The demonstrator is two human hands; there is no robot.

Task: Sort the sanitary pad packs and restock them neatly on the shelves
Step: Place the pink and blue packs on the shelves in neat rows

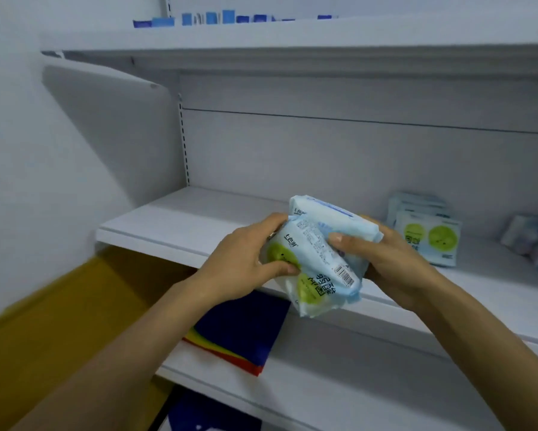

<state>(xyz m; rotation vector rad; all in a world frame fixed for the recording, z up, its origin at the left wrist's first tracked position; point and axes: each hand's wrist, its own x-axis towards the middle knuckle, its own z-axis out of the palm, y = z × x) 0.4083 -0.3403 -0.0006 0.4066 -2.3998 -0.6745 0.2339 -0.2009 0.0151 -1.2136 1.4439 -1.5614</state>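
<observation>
I hold a small bundle of light-blue sanitary pad packs (320,250) with green circles and a barcode between both hands, just above the front edge of the middle shelf (180,219). My left hand (246,262) grips the bundle's left side, thumb on the front. My right hand (389,262) grips its right side, thumb pressing on top. Matching packs (429,234) stand in a row further right on the same shelf.
Other pale packs (532,241) lie at the far right of the shelf. Blue packs (211,18) line the top shelf. A dark blue pack with red and yellow edges (239,334) lies on the lower shelf. A yellow-brown carton (59,321) sits lower left.
</observation>
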